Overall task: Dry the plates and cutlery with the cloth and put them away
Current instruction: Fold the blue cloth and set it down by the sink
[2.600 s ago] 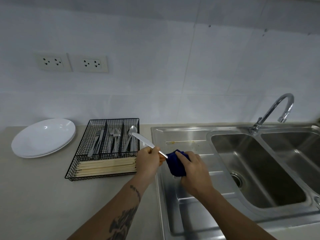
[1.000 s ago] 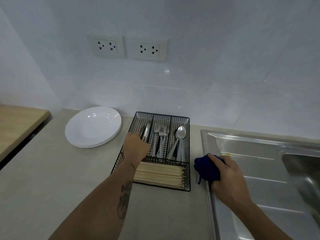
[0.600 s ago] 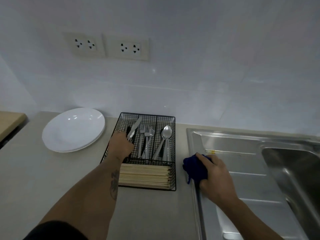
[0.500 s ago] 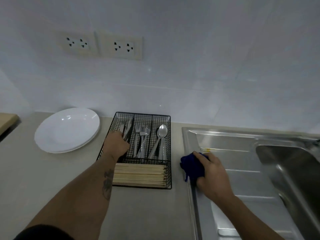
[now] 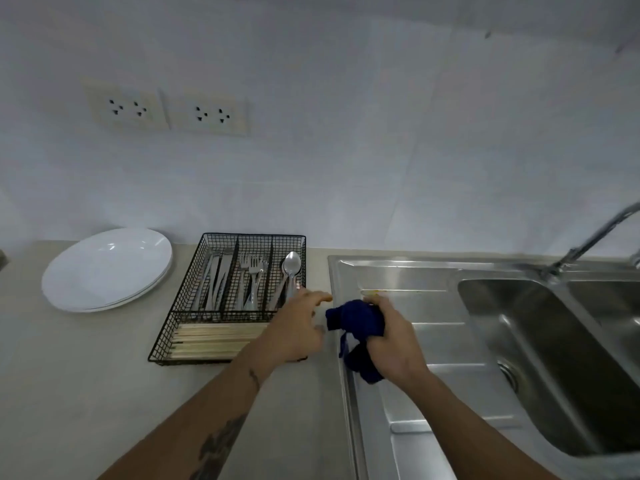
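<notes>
Cloth [image 5: 358, 323], dark blue and bunched, sits gripped in our right hand [image 5: 393, 337] over the sink's [image 5: 408, 271] draining board, our left hand [image 5: 298, 327] hovers empty with fingers spread beside the wire cutlery basket [image 5: 235, 299], and stacked white plates [image 5: 107, 268] rest further left.

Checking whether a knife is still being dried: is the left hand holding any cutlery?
No, the left hand is open and empty beside the blue cloth.
</notes>
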Demonstrator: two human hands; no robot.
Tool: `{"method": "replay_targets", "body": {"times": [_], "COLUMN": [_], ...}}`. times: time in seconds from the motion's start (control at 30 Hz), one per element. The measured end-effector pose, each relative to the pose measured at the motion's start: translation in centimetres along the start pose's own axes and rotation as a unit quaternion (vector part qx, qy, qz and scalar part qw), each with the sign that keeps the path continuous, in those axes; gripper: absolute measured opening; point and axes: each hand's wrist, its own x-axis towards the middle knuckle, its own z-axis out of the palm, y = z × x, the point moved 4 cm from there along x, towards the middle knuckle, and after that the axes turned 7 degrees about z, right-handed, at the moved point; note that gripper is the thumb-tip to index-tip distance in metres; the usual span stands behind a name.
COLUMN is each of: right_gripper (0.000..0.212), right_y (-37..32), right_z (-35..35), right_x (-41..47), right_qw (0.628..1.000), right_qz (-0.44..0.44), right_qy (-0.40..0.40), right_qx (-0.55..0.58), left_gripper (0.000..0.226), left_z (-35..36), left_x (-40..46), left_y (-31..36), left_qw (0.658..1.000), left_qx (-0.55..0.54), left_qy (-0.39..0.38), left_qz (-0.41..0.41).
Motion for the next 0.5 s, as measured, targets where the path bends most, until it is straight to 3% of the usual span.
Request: {"method": "replay_targets", "body": {"times": [0.1, 0.2, 0.33, 0.5], "right_gripper": [0.037, 0.023, 0.021, 0.024], "right_y": [0.9, 1.9, 3.4, 4.0], "right_z": [-1.2, -2.5, -4.2, -7.0], "right_x": [-1.1, -2.1, -3.1, -4.1], "right_qw": [0.997, 0.997, 0.998, 0.999], "right_qz": [0.035, 0.037, 0.035, -0.013], "right_qy": [-0.02, -0.029, -0.032, -0.052], "right_qx": [0.069, 0.067, 0.033, 0.009], "left_gripper": [0.06, 0.036, 0.015, 0.019], "left_z": [2.4, 3.4, 4.6, 6.4], "left_x": [-0.3, -0.6, -0.9, -1.1], "left_y": [2.5, 4.6, 6.4, 8.3], "left_qw": [0.999, 0.997, 0.997, 0.998], "left_qx": [-0.027, -0.045, -0.032, -0.049], "left_qy": [-0.012, -0.014, -0.019, -0.028], "left_qz": [0.042, 0.061, 0.063, 0.041]}}
